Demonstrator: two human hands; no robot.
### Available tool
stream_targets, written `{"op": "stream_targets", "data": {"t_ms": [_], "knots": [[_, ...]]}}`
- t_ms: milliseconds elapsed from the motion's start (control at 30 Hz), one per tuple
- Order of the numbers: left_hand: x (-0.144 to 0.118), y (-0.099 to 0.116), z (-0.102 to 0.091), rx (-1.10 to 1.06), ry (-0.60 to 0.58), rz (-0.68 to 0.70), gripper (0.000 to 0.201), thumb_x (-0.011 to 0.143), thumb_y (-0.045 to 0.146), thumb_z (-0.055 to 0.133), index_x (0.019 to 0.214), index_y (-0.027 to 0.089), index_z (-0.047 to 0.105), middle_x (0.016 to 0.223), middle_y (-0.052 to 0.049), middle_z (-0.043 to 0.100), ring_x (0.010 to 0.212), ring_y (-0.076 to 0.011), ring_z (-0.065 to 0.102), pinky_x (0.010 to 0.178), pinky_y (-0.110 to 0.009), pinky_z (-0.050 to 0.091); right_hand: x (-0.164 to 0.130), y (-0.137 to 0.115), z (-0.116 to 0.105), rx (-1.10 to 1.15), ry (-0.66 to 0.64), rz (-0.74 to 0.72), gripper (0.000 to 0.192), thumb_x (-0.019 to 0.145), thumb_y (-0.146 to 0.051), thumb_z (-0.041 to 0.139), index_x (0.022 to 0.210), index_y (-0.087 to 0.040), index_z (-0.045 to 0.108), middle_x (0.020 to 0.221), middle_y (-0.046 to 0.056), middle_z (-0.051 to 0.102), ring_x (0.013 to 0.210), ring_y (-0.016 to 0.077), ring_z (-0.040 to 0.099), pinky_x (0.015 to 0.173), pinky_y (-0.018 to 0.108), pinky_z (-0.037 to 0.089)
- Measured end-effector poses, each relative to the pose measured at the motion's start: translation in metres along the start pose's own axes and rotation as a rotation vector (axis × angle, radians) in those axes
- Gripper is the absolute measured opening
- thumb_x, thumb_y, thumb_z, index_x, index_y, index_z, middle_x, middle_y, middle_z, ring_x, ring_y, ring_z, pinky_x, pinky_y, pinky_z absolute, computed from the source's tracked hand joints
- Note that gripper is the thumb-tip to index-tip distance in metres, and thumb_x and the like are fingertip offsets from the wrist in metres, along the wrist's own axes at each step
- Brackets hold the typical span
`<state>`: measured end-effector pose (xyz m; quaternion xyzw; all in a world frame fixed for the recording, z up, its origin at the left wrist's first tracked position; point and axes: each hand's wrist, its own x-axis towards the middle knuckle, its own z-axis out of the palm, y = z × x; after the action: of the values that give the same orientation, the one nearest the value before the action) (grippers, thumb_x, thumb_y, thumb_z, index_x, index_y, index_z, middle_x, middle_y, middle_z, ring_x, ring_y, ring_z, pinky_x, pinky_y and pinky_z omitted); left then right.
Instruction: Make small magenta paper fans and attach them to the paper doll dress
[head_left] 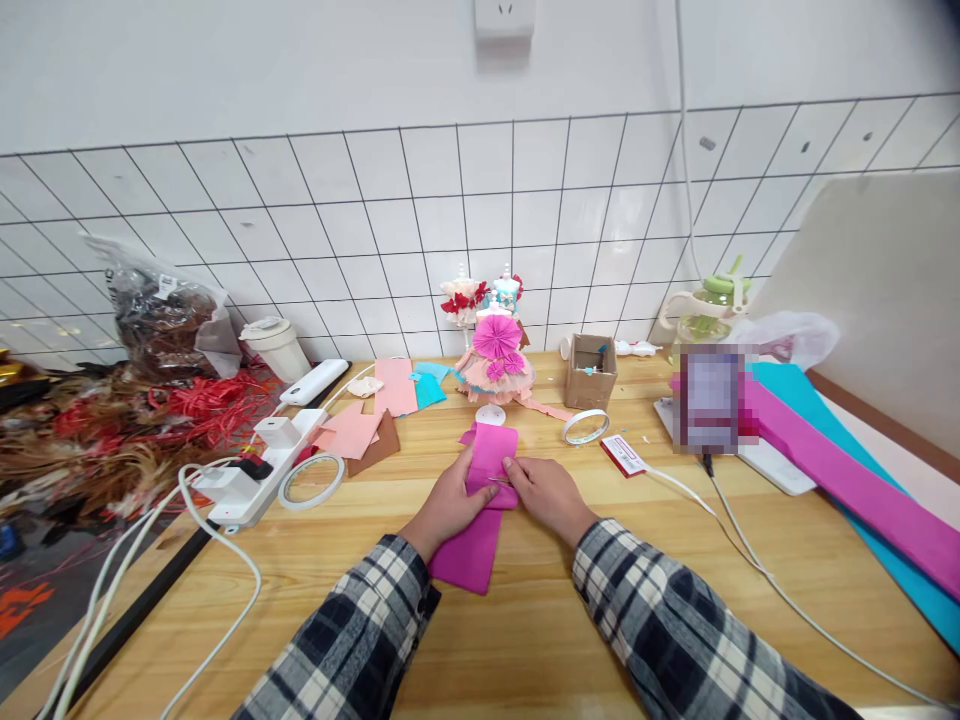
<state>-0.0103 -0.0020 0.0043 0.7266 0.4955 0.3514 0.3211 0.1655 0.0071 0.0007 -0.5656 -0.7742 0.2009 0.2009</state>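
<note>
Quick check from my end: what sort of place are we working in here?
Most likely a home or hobby paper-craft bench against a tiled wall. Both hands, left hand and right hand, press pink paper; a paper-dressed doll stands behind, with tape rolls and crepe sheets about.

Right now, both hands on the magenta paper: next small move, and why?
Probably press the fold flat. The left hand and right hand pinch the magenta paper strip where its upper part looks doubled over, fingertips meeting at the crease line. The strip lies flat on the wooden table, so a firm press along that line seems the natural follow-up.
</note>
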Motion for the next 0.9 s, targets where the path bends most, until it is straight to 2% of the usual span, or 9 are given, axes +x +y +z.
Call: {"op": "stream_targets", "data": {"t_ms": [133, 267, 433, 700, 900], "knots": [[0.0, -0.002, 0.0, 0.007, -0.008, -0.005, 0.065, 0.075, 0.028, 0.064, 0.135, 0.017, 0.042, 0.13, -0.01, 0.056, 0.117, -0.0267, 0.053, 0.102, -0.04, 0.039, 0.0, 0.001, 0.001, 0.008, 0.015, -0.005, 0.056, 0.097, -0.048, 0.021, 0.075, -0.02, 0.064, 0.077, 0.006, 0.068, 0.069, 0.0145, 0.056, 0.06, 0.027, 0.028], [0.002, -0.007, 0.0, -0.011, -0.011, 0.017, 0.07, 0.077, 0.03, 0.062, 0.141, 0.018, 0.035, 0.14, -0.01, 0.046, 0.127, -0.0254, 0.044, 0.108, -0.038, 0.032, 0.0, 0.002, 0.001, 0.004, 0.0, -0.005, 0.056, 0.097, -0.048, 0.021, 0.075, -0.02, 0.064, 0.077, 0.006, 0.068, 0.069, 0.0142, 0.056, 0.06, 0.026, 0.029], [0.004, -0.007, -0.002, -0.015, 0.004, 0.029, 0.075, 0.077, 0.031, 0.062, 0.143, 0.018, 0.03, 0.145, -0.01, 0.04, 0.133, -0.0256, 0.037, 0.111, -0.039, 0.027, 0.001, 0.005, 0.0, 0.002, 0.003, 0.006, 0.058, 0.097, -0.05, 0.018, 0.076, -0.02, 0.064, 0.077, 0.005, 0.067, 0.07, 0.0144, 0.056, 0.061, 0.026, 0.028], [0.003, -0.001, -0.003, -0.012, 0.017, 0.038, 0.074, 0.08, 0.032, 0.06, 0.144, 0.018, 0.027, 0.142, -0.011, 0.043, 0.131, -0.0246, 0.039, 0.111, -0.038, 0.028, 0.001, 0.007, 0.0, -0.003, 0.012, -0.003, 0.058, 0.097, -0.049, 0.019, 0.076, -0.021, 0.064, 0.078, 0.005, 0.068, 0.069, 0.0146, 0.056, 0.06, 0.027, 0.028], [0.005, -0.012, -0.002, -0.092, 0.036, 0.012, 0.082, 0.08, 0.033, 0.06, 0.147, 0.018, 0.016, 0.146, -0.011, 0.037, 0.131, -0.0236, 0.04, 0.109, -0.037, 0.03, 0.001, 0.007, -0.005, -0.034, 0.013, 0.05, 0.056, 0.098, -0.045, 0.019, 0.078, -0.021, 0.065, 0.08, 0.005, 0.069, 0.071, 0.0153, 0.057, 0.06, 0.027, 0.027]]}}
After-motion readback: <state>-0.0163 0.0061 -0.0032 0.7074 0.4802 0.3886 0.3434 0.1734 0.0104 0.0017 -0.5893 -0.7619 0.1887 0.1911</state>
